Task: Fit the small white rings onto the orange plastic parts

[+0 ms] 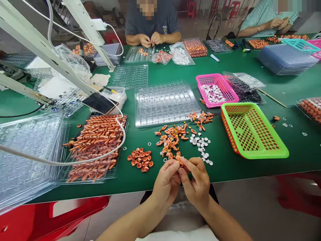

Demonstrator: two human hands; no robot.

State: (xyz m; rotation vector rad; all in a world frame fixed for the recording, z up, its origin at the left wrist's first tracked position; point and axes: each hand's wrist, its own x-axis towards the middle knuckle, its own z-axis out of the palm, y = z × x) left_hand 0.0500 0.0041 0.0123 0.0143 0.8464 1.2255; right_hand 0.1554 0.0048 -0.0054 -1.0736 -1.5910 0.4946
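Above the table's front edge, my left hand [167, 180] and my right hand [195, 179] meet, both closed on a small orange plastic part [179, 162]. Fingertips cover most of that part, so its exact kind is hidden. Just beyond my hands lies a loose pile of orange parts with yellow and black bits [173, 137]. White round caps [202, 145] are scattered right of the pile. To its left sits a cluster of orange-brown cup-shaped pieces [140, 159].
Clear trays hold rows of orange parts [97, 144] at left, beside stacked clear trays [30, 147]. An empty-looking tray [165, 103] lies ahead. A green basket [255, 134] and pink basket [217, 88] stand right. A white cable [124, 134] crosses the left. Two people work opposite.
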